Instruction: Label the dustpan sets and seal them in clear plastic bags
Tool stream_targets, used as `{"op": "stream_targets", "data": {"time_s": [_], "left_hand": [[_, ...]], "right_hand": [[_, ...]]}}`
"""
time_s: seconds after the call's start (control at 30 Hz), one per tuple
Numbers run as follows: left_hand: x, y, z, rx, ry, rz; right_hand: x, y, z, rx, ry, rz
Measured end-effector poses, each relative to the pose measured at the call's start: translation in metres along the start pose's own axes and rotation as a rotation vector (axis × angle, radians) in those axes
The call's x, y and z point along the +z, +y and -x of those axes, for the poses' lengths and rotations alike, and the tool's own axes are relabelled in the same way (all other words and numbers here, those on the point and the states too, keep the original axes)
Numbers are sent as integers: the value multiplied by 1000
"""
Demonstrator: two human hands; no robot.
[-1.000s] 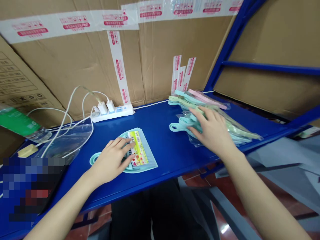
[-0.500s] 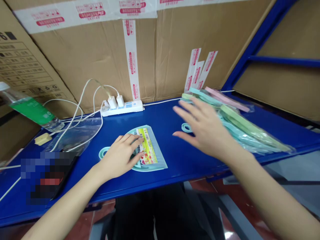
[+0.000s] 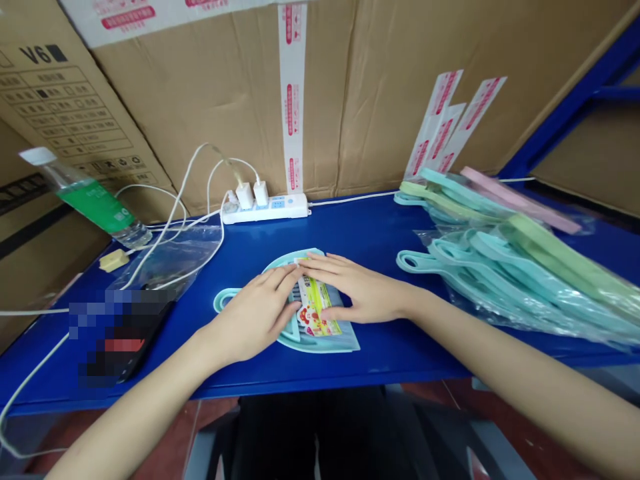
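Both the left hand (image 3: 257,317) and right hand (image 3: 357,293) lie flat, fingers unclenched, pressing the seemingly bagged teal scraper (image 3: 320,333) at six o'clock, while the unsorted pile (image 3: 505,267) waits at three o'clock.

Bare forearms, no sleeves, dark trousers (image 3: 320,433)

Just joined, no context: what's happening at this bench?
A person has both hands flat on a light-blue plastic item with a colourful label card, lying on the blue shelf. The left hand and right hand press on it side by side. A pile of bagged pastel pieces lies to the right; a power strip and a bottle sit behind.
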State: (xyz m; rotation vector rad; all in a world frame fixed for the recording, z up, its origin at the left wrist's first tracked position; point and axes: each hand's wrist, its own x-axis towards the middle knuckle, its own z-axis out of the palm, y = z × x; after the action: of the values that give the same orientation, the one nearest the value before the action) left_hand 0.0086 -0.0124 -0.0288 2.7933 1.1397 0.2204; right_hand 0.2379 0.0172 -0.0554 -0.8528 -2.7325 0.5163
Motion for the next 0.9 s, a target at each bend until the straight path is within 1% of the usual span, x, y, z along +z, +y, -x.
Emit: {"op": "stream_targets", "data": {"time_s": [0.17,0.3,0.4,0.47,0.53,0.57,0.63,0.7,0.77,0.83,0.9], "left_hand": [[4,-3,-2,-4,-23,82],[3,-5,-4,18,-18,110],[4,-7,-7,62,5,69],[5,-7,-11,96,48,14],[5,-7,-14,103,105,-68],[4,-8,-15,81,133,-124],[-1,-11,-15,-27,180,-266],[-8,-17,-13,-207,210,-429],[-14,-26,-8,-407,214,-574],[-20,-36,-4,-563,171,-648],[-23,-46,0,-662,107,-634]], "right_hand": [[-4,3,3,-9,-30,-52],[-4,4,5,-7,37,-44],[-3,6,5,26,61,14],[-2,8,6,41,71,57],[-3,10,6,63,128,93],[-3,11,6,80,171,110],[-3,14,6,124,249,145],[-2,18,5,165,290,171],[1,22,2,196,311,178],[4,26,-1,225,339,171],[6,30,-4,256,384,162]]}}
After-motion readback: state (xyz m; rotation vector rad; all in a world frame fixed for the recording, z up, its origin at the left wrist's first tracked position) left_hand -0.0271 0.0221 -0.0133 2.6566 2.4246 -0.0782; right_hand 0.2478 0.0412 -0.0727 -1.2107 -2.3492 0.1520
